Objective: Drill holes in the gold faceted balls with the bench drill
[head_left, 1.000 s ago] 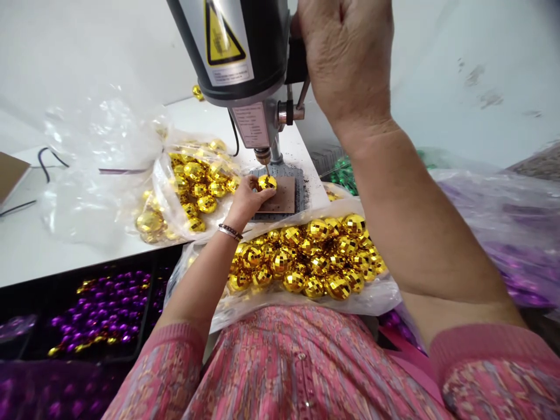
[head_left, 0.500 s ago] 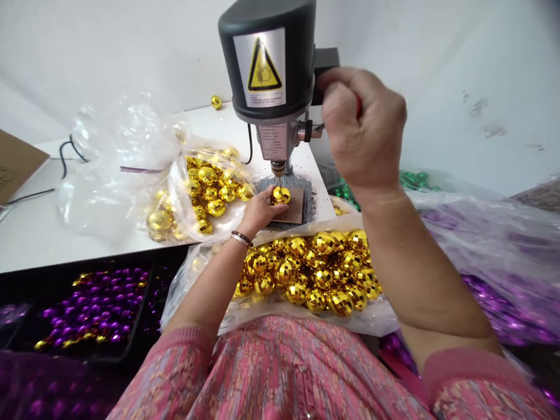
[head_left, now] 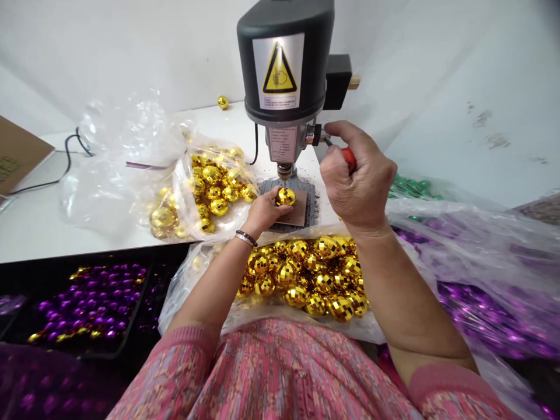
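Note:
A small drill press [head_left: 284,70] with a dark head and a yellow warning sticker stands on the white table. Under its bit, my left hand [head_left: 264,211] grips a gold mirrored ball [head_left: 286,197] between thumb and fingers, against a brown board [head_left: 294,214] on the drill's base. The bit reaches the top of the ball; how deep it sits I cannot tell. My right hand [head_left: 359,175] is closed round the red-ended feed lever [head_left: 349,158] at the drill's right side. In front of the drill, an open plastic bag holds many gold balls [head_left: 301,274].
Left of the drill, a clear bag of gold balls [head_left: 214,189] lies on the table [head_left: 109,233]. A single gold ball [head_left: 223,102] rests by the wall. Purple balls fill a black tray [head_left: 131,326] at lower left; bagged purple balls [head_left: 481,318] lie at right. Dark shavings surround the drill base.
My right hand has swung the feed lever down, from beside the motor head to below it. My left hand still holds the ball under the bit. The view has shifted slightly.

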A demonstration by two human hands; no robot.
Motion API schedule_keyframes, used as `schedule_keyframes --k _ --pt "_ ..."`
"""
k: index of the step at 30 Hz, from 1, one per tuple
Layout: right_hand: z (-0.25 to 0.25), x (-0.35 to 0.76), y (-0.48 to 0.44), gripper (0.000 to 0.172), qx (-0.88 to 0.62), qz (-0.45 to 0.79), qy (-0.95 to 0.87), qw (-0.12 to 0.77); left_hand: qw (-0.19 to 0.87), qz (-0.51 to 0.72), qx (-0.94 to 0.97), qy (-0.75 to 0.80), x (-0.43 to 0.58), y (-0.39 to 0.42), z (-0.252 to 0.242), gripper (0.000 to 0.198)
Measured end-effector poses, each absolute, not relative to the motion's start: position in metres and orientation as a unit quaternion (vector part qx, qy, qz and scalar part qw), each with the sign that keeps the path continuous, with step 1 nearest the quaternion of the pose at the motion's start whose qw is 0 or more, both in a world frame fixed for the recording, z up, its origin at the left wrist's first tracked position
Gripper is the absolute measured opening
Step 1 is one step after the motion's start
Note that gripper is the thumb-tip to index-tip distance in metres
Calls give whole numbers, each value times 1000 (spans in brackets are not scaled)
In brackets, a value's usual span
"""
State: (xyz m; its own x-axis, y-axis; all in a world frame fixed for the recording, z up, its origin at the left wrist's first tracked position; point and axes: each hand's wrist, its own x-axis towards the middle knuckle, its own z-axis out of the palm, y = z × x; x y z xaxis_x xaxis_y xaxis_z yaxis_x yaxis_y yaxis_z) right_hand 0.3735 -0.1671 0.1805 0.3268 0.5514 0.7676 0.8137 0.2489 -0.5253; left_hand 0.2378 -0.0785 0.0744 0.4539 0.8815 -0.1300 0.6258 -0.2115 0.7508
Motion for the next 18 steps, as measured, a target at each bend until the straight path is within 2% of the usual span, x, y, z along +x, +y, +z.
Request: schedule_keyframes --k 6,12,18 --pt "168 373 -167 35 -601 -152 -568 542 415 179 746 490 238 -78 71 82" --pt "158 375 -167 36 -596 -158 -574 539 405 209 750 479 238 -77 67 69" --pt "145 376 -166 38 -589 -173 -565 552 407 209 752 474 237 -77 65 67"
